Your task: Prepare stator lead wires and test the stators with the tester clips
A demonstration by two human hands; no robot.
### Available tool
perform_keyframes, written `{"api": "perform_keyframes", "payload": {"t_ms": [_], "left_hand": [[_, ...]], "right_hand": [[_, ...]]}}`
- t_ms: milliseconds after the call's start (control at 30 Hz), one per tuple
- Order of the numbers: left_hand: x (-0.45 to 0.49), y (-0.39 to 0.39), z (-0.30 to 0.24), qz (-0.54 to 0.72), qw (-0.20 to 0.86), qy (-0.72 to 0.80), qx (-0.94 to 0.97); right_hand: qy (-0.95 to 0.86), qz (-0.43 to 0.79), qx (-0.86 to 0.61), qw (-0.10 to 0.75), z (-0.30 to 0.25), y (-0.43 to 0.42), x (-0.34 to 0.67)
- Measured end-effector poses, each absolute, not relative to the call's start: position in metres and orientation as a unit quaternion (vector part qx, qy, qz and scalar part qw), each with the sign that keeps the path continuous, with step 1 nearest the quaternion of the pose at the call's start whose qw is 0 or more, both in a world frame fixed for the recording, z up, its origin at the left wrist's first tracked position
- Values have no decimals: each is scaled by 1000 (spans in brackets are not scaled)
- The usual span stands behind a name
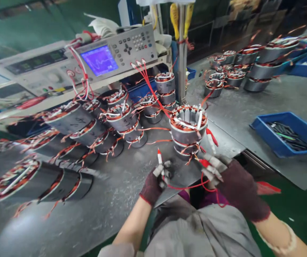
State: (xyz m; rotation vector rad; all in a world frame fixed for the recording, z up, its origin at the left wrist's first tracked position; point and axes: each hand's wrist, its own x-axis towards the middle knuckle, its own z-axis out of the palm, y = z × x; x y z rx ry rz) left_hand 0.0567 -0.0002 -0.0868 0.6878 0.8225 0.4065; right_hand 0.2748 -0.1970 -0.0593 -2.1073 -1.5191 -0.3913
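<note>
My left hand (155, 184), in a dark knit glove with pale fingertips, pinches a red wire with a white-and-red terminal tip (159, 157). My right hand (223, 178), gloved the same way, grips a red-sleeved lead end (208, 167). Thin red wire (188, 187) loops between both hands. Just beyond them stands an upright electric motor stator (188, 130), with copper windings, white slot liners and red leads. A red clip (211, 140) hangs at its right side.
Several stators stand or lie across the metal bench (110, 200), and more sit at the back right. An electrical tester (118, 53) with a lit waveform screen stands at the back left, its red leads running forward. A blue tray (287, 134) holds dark tools on the right.
</note>
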Motion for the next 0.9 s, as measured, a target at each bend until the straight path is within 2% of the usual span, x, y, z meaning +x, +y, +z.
{"api": "perform_keyframes", "payload": {"t_ms": [167,367,633,700,900], "left_hand": [[56,17,-84,264,823,372,338],[48,8,-81,270,817,355,365],[52,8,-85,284,830,340,340],[52,8,-85,290,830,324,348],[51,6,-88,296,831,315,350]], "right_hand": [[-618,-170,-753,148,-68,-197,250],[-650,-257,-708,99,-94,-197,258],[-742,-260,-602,141,-108,-185,293],[-733,-237,-620,147,-113,-180,295],[-637,-221,-692,259,-133,-165,284]]}}
